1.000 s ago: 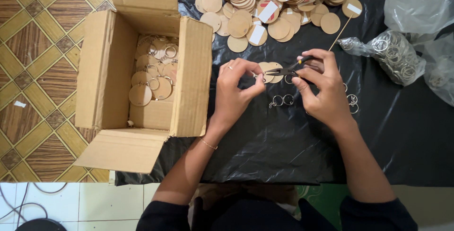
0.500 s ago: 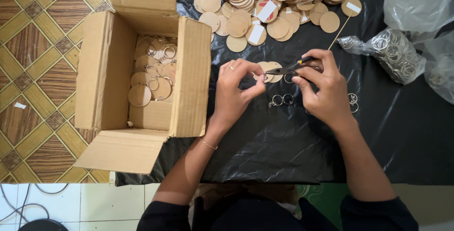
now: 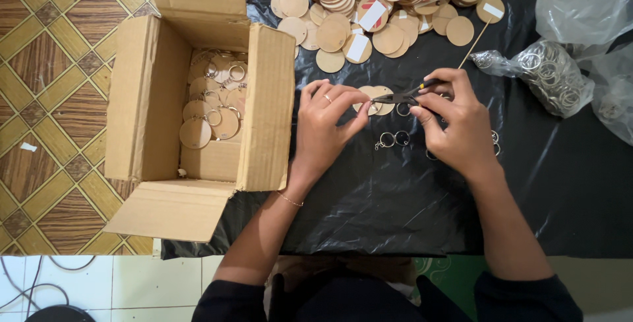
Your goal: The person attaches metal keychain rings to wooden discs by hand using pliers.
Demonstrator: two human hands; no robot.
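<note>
Hands at centre, above black plastic sheet (image 3: 369, 216). Left hand (image 3: 326, 124): fingers pinched on wooden disc (image 3: 370, 97). Right hand (image 3: 455, 124): closed around small dark pliers (image 3: 412, 93), tips meeting the disc edge. Loose key rings (image 3: 393, 139) on the sheet just below the disc, between the hands. Open cardboard box (image 3: 198, 104) to the left, holding finished discs with rings. Clear bag of metal rings (image 3: 550, 74) to the right. Heap of blank discs (image 3: 369, 5) farthest off. Against the earlier frame: grip and placement unchanged.
</note>
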